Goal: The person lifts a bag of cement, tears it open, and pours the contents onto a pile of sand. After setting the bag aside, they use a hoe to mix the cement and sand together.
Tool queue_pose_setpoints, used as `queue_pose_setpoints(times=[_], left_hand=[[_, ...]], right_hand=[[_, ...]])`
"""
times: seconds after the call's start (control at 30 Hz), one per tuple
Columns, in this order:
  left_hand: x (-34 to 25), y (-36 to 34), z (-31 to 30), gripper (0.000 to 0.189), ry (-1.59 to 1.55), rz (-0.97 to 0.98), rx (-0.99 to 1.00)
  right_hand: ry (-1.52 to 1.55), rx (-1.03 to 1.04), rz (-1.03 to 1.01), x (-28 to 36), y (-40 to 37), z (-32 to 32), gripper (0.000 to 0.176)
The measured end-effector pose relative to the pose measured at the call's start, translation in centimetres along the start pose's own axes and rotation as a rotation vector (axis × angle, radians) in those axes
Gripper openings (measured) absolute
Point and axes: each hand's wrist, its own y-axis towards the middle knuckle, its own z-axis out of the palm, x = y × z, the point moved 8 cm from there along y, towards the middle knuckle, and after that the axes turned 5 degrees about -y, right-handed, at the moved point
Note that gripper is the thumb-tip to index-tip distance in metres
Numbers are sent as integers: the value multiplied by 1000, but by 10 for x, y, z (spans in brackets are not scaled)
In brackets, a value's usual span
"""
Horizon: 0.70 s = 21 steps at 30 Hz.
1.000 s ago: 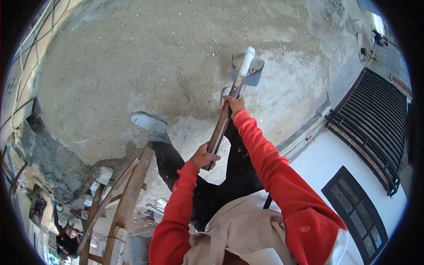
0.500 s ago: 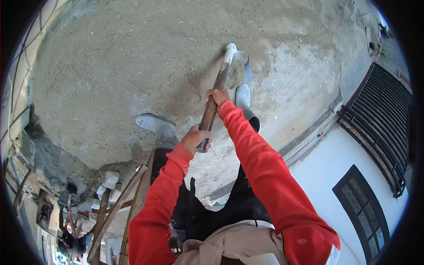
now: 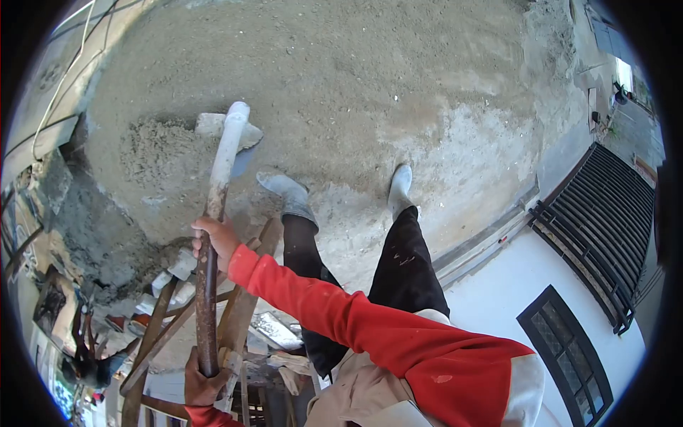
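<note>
Both hands grip a hoe (image 3: 227, 153) with a long pipe handle, brown and rusty low down and whitish near the head. My right hand (image 3: 219, 238) is wrapped round the middle of the handle. Closed round its near end is my left hand (image 3: 203, 381), at the lower left. The hoe's blade, partly hidden behind the handle's tip, rests at a rough grey heap of wet mortar (image 3: 160, 153). A coarse grey mortar surface (image 3: 341, 92) spreads around it. My whitish boots (image 3: 288, 191) stand on this surface, to the right of the blade.
Wooden planks (image 3: 151, 341) lean close by my left hand, with pale block pieces (image 3: 183, 265) beside them. A person (image 3: 96, 366) is at the lower left. On the right are a white wall (image 3: 491, 285), a dark-framed window (image 3: 569, 341) and a black slatted railing (image 3: 605, 220).
The hoe has swung left, its head moving from beside the right boot to the mortar heap. Both hands moved left and down with it. My boots now stand closer together.
</note>
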Motion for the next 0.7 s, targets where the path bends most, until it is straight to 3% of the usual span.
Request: queue_pose_setpoints(times=[0.07, 0.13, 0.2, 0.23, 0.3, 0.33, 0.47, 0.6, 0.7], left_hand=[[26, 13, 36, 42, -31, -11, 67], [35, 65, 106, 41, -29, -5, 269], [6, 116, 206, 41, -69, -13, 555], [-10, 146, 252, 38, -25, 113, 538], [-46, 203, 342, 40, 191, 172, 561], [-70, 228, 385, 42, 215, 199, 590], [-136, 313, 513, 39, 427, 280, 606], [-157, 338, 502, 37, 642, 297, 585], [-149, 327, 408, 33, 646, 199, 593]], right_hand=[[-81, -75, -120, 38, -31, -47, 15], [-87, -173, -291, 109, -51, -128, 18], [-129, -395, -384, 196, -71, -228, 18], [-206, -447, -480, 246, -81, -271, 19], [-226, -621, -648, 338, -106, -340, 22], [-306, -702, -657, 376, -111, -376, 12], [-286, -819, -602, 454, -116, -450, 12], [-204, -806, -495, 456, -72, -467, 11], [-157, -768, -381, 384, -27, -418, 12]])
